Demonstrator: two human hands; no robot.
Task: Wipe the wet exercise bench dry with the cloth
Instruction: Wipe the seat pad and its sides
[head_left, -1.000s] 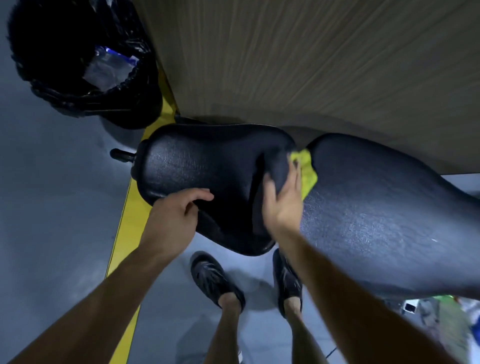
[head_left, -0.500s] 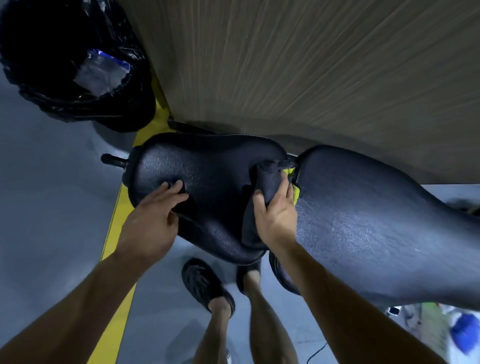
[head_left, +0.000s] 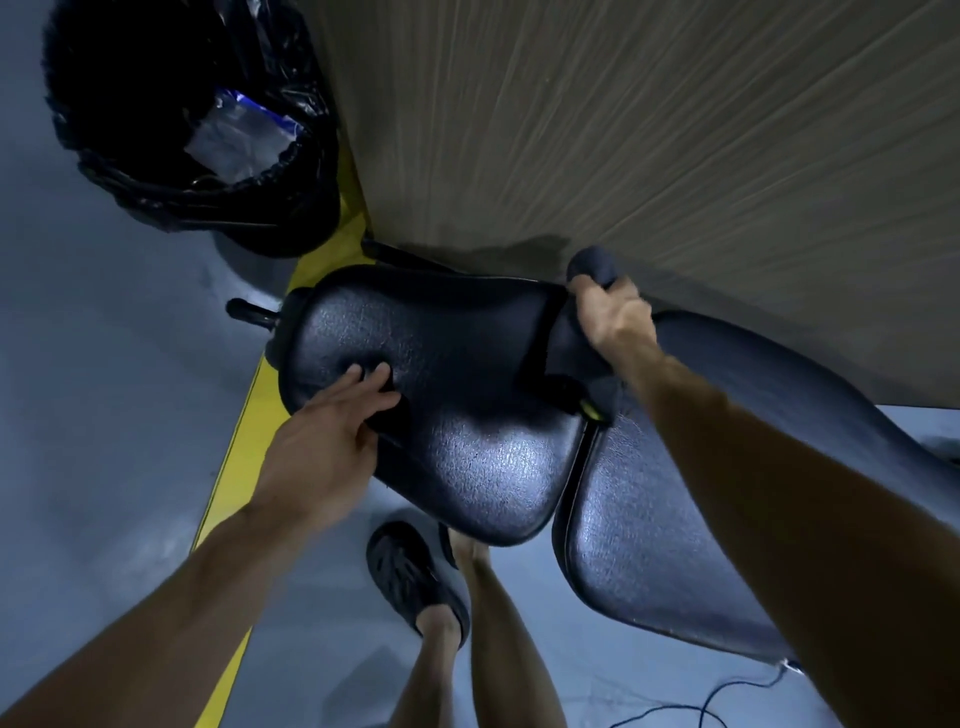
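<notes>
Exercise bench, 2 black textured pads: seat pad at centre, back pad to its right, a narrow gap between them. Both pads show a sheen under the light; the far edge lies close to a wood-grain wall panel.

Cloth: dark, bunched, lying across the far end of the gap between the 2 pads, with a small yellow-green patch showing at its near end. One end sticks up past the hand, near the wall panel.

Right hand: at the far edge of the surface, fingers curled tight around the cloth, forearm crossing over the back pad.

Left hand: palm down on the left part of the seat pad, fingers loosely spread, pressing into the padding and holding nothing.

Floor items: black bin with black liner at upper left, clear plastic inside; yellow floor stripe running under the seat pad's left end; dark sandal on the person's foot below the seat pad; thin cable at lower right.
</notes>
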